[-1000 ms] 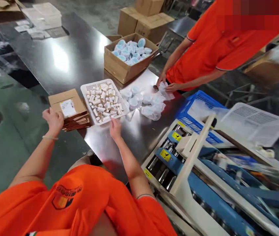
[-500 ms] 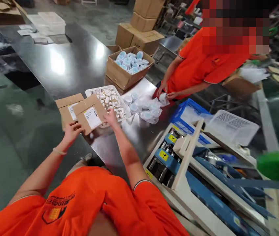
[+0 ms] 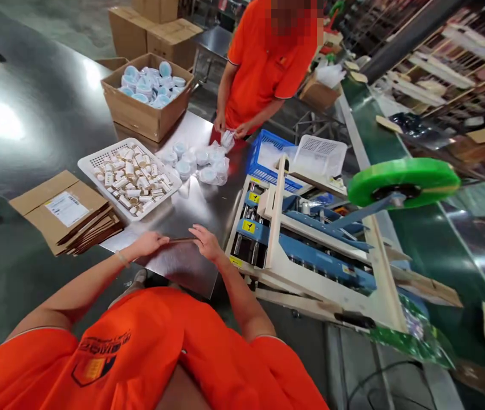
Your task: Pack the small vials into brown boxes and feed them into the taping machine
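Observation:
My left hand (image 3: pixel 150 244) grips one end of a flat cardboard carton (image 3: pixel 180 240), seen nearly edge-on over the near edge of the metal table. At its other end is my right hand (image 3: pixel 207 242), with the thumb side against the board and the fingers fairly straight. To the left lies a stack of folded flat cartons (image 3: pixel 60 213), the top one bearing a white label (image 3: pixel 66 209). Beyond my hands sits a white plastic basket (image 3: pixel 86 165) full of small white rolls with gold-brown ends (image 3: pixel 133 176).
An open cardboard box (image 3: pixel 133 117) holds blue-and-white round packs. Bagged packs (image 3: pixel 202 162) lie before a co-worker (image 3: pixel 263 68) in orange. At right stands a carton-taping machine (image 3: pixel 293 239) with a green tape roll (image 3: pixel 404 179), beside a blue crate (image 3: pixel 263 151) and green conveyor (image 3: pixel 430 239).
The labelled carton has come off the stack and moved right, turning nearly edge-on between both hands. My view has swung right, bringing more of the machine and conveyor into sight.

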A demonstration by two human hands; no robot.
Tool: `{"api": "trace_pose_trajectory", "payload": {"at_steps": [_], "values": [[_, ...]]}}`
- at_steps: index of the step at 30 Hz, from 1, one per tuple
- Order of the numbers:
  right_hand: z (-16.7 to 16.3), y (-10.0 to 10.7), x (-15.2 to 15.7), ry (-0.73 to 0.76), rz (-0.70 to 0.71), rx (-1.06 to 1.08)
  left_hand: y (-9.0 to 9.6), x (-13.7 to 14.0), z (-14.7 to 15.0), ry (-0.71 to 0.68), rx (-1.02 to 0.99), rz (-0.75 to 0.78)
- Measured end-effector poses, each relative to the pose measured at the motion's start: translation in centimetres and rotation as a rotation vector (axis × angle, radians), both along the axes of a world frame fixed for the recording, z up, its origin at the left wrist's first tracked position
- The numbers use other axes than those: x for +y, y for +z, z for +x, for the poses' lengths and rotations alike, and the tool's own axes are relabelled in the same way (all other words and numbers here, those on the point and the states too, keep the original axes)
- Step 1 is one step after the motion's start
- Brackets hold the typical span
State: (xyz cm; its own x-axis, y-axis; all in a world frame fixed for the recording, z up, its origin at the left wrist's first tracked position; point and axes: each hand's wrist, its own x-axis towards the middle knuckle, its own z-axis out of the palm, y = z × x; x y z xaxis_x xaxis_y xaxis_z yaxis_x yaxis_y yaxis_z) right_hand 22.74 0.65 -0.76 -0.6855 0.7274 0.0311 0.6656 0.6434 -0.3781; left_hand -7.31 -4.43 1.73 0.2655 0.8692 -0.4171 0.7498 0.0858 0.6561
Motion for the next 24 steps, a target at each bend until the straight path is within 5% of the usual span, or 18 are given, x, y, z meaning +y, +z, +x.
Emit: {"api": "trace_pose_trajectory", "payload": {"at_steps": [4,7,10,13,16,19,21,24], "values": [[0.2,-0.6,-2.4,-0.014,0.100,-0.003,0.2,3.6,1.1,0.012,0.171,0.023],[0.0,-0.5,-4.2,0.045,0.046,-0.010,1.0,7.0,5.0,-0.040,0.214,0.104],[-0.3,0.2,-3.7,0.066,-0.138,0.126,1.6,9.5,9.9,-0.198,0.208,0.159],[-0.8,0.7,-1.4,0.004,-0.476,0.398,2.2,10.8,12.6,-0.323,0.111,0.238],[-1.7,0.1,0.1,-0.147,-0.735,0.599,2.3,10.2,11.6,-0.215,0.065,0.458],[-2.5,-1.1,-0.1,-0.322,-0.766,0.693,1.6,7.5,8.5,0.050,0.179,0.501],[-2.7,-1.7,-0.6,-0.375,-0.767,0.767,0.9,5.4,6.7,-0.006,0.156,0.417],[-2.5,-2.0,-1.0,-0.386,-0.772,0.816,0.2,3.6,5.6,-0.289,0.039,0.365]]}}
